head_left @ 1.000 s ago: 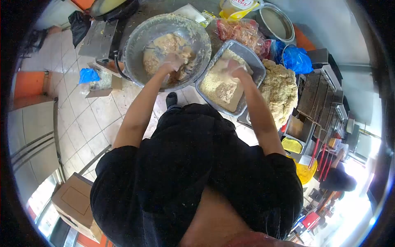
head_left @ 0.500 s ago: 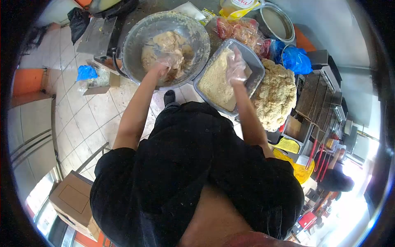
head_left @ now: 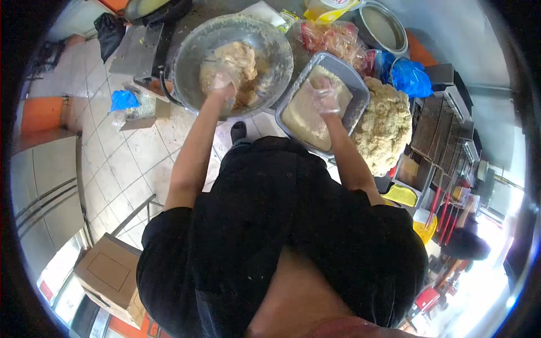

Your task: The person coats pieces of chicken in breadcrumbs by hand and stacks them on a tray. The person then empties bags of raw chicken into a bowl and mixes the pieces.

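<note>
My left hand (head_left: 223,91), in a clear plastic glove, reaches into a large metal bowl (head_left: 186,62). It is against wet, batter-coated pieces (head_left: 238,59) that look like raw meat; its fingers are blurred and partly hidden among them. My right hand (head_left: 326,101), also gloved, is over a grey plastic tub (head_left: 359,93) holding pale, flour-like crumbs (head_left: 304,115). Its fingers are spread at the surface of the crumbs, with no piece visible in them. The tub stands just right of the bowl.
A big mound of crumb-coated food (head_left: 383,127) lies right of the tub. Behind are plastic bags of reddish food (head_left: 332,39), a round metal pot (head_left: 383,28) and a blue bag (head_left: 410,78). A cardboard box (head_left: 107,276) is at lower left; another person (head_left: 466,242) stands far right.
My right hand has come down and its raised fingers now spread low over the crumbs. My left hand stays in the bowl, at the battered pieces. The whole view has shifted slightly.
</note>
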A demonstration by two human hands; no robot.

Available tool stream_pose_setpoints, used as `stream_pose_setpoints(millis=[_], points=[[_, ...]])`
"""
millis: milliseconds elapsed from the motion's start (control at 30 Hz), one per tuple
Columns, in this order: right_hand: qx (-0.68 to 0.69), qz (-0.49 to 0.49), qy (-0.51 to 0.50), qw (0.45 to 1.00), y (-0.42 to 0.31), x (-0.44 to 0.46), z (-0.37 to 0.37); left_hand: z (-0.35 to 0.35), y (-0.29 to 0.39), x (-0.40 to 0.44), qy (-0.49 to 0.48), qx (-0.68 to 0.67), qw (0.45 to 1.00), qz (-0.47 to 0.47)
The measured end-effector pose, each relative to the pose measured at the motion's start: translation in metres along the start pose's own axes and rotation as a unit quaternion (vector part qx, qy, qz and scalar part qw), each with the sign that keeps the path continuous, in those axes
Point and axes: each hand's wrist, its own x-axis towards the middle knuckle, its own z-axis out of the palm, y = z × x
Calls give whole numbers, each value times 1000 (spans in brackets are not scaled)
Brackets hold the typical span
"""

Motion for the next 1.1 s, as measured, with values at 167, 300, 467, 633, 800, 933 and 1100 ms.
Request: stream_pose_setpoints(millis=[167, 300, 467, 633, 800, 933, 1100], points=[[273, 122, -288, 909, -26, 30, -37, 61, 208, -35, 88, -132, 957, -241], [198, 88, -344, 914, -17, 40, -34, 69, 243, -37, -79, 316, 930, -168], [159, 217, -407, 873, 11, 36, 51, 57, 203, -13, -247, 530, 797, -149], [339, 160, -447, 812, 55, 31, -19, 71, 175, -17, -310, 562, 766, -45], [247, 186, -385, 870, 81, 20, -44, 110, 201, -36, -323, 635, 701, -34], [286, 299, -307, 857, 43, 43, -65, 111, 170, -24, -279, 684, 673, 50], [99, 194, -332, 918, -42, 10, -46, 96, 131, -3, -242, 608, 753, -64]])
